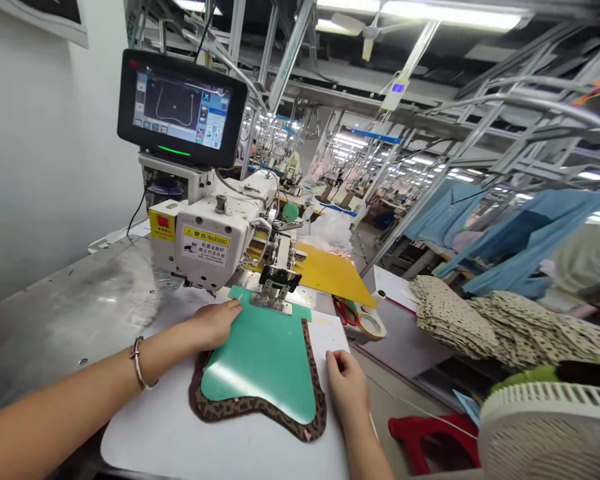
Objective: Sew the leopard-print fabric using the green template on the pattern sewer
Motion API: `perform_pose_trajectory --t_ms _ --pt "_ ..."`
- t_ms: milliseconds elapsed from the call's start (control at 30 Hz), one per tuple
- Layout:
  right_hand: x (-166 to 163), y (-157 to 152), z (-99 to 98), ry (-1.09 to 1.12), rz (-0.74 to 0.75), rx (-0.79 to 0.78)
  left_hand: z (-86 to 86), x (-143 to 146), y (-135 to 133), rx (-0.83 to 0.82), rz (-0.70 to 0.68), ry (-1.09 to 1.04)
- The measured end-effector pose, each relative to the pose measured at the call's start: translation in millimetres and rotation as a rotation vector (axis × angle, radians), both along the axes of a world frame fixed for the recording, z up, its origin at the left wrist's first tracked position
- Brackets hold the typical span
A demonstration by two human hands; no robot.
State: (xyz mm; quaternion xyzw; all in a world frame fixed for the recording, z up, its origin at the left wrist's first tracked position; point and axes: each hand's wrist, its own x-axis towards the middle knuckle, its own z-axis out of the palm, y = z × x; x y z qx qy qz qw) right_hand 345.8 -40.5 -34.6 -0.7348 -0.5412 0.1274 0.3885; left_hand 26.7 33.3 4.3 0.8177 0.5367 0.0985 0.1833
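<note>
Two hands on the work. The left hand lies flat, fingers spread, pressing the left edge of one green template. The right hand rests loosely curled on the white board just beside the template's right edge, gripping nothing. One leopard-print fabric piece lies mostly hidden under the template, only its border showing. The template's top end is tucked under the presser clamp of one sewing machine. One screen sits above.

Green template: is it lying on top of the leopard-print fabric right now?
Yes, the green template lies flat on the leopard-print fabric, whose edge shows around its left, lower and right sides, while the left hand presses its upper left edge.
</note>
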Motion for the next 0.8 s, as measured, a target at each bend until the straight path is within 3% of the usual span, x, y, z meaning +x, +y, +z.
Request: perform_pose_trajectory --t_ms 200,533,700,800 --pt "-2.1 0.3 -1.7 -0.021 -0.007 0.052 -14.6 -11.9 -7.9 0.016 0.010 0.006" --pt "0.6 2.5 -6.3 0.003 -0.018 0.067 -18.5 -25.6 -4.9 0.062 0.006 -0.028" --pt "3.7 6.1 -13.6 0.049 -0.005 0.084 -22.9 -52.8 -55.8 0.185 -0.005 0.034" --pt "4.5 8.9 -17.0 0.070 -0.007 0.088 -35.4 -69.1 -93.3 0.264 -0.057 0.044"
